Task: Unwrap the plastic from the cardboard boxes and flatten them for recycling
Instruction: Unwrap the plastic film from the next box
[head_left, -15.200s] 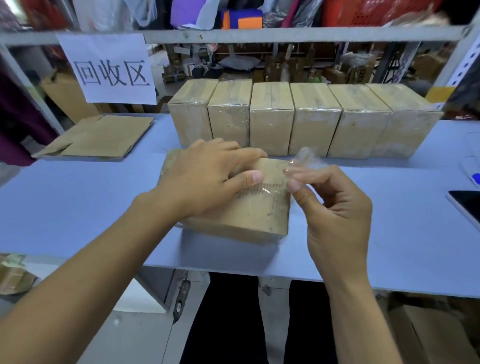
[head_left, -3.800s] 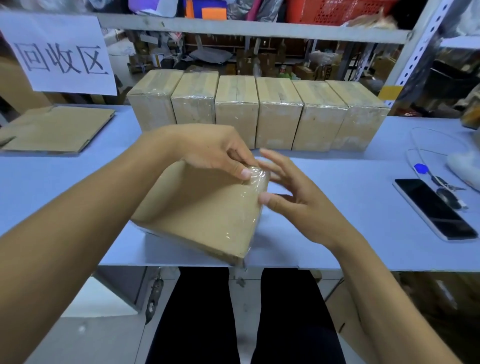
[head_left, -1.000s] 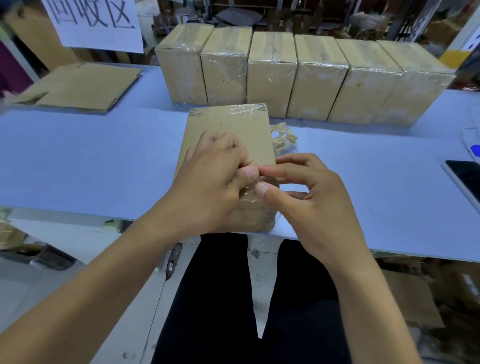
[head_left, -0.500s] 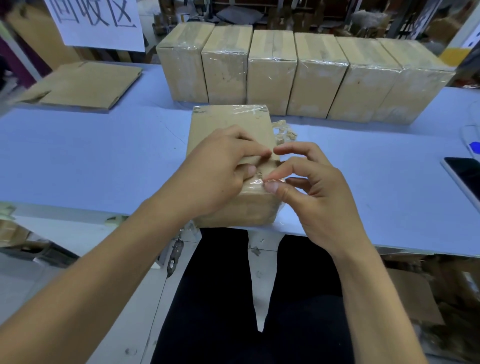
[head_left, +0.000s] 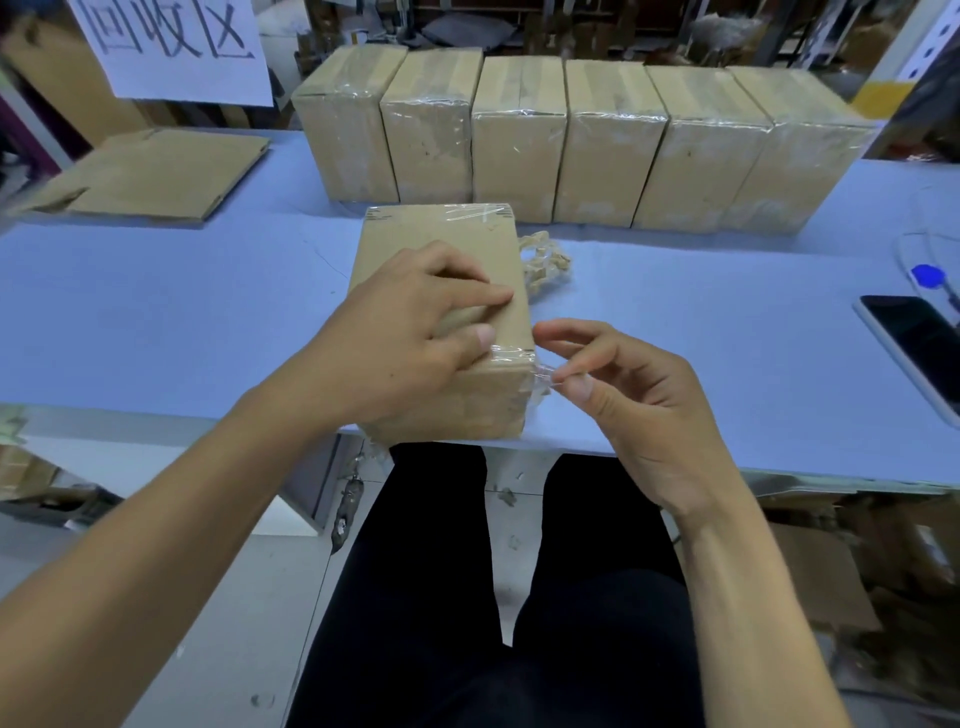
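The wrapped box (head_left: 441, 317) lies flat at the near edge of the blue table (head_left: 156, 322), its short end hanging just over the lip, and here comes the breakthrough: a strand of plastic film (head_left: 540, 375) now stretches off the box's near right corner, where half a second ago both thumbs were only picking at that edge. The right hand (head_left: 623, 405) has thumb and forefinger pinched together on that strand, drawn a little clear of the cardboard. The left hand (head_left: 415, 343) presses flat on top, fingers spread and closed on nothing, pinning the box in place. That reads as the film's loose end found at last, so peeling can begin in earnest; most of the wrap looks still on, with glossy film visible across the far end. Beside the box's right edge sits a small crumpled wad (head_left: 545, 257) of brownish strip, probably tape. Behind, 6 wrapped boxes (head_left: 519, 140) stand in a row, touching side by side, untouched. Far left, 1 flattened carton (head_left: 150, 174) lies under the paper sign (head_left: 176, 47). A phone (head_left: 919, 348) rests at the right edge.
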